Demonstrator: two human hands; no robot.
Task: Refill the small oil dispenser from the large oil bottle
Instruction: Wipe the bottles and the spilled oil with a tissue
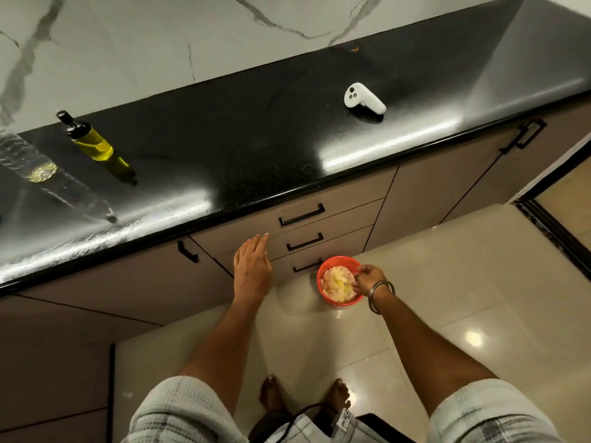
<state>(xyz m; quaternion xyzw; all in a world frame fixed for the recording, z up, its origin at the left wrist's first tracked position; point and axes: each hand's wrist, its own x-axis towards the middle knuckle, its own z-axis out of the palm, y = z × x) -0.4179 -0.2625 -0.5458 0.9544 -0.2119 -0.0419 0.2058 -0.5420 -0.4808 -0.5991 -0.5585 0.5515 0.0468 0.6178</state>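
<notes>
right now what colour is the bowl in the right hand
Orange-red bowl, holding pale yellow pieces; head view.

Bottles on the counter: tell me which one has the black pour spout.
The small oil dispenser, part full of yellow oil, right of the large clear bottle, which holds only a little oil at its base.

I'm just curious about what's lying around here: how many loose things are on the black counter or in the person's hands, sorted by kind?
Oil bottles: 2, a small oil dispenser and a large oil bottle
White controller: 1
Red bowl of cut pieces, held by the right hand: 1
Total: 4
</notes>
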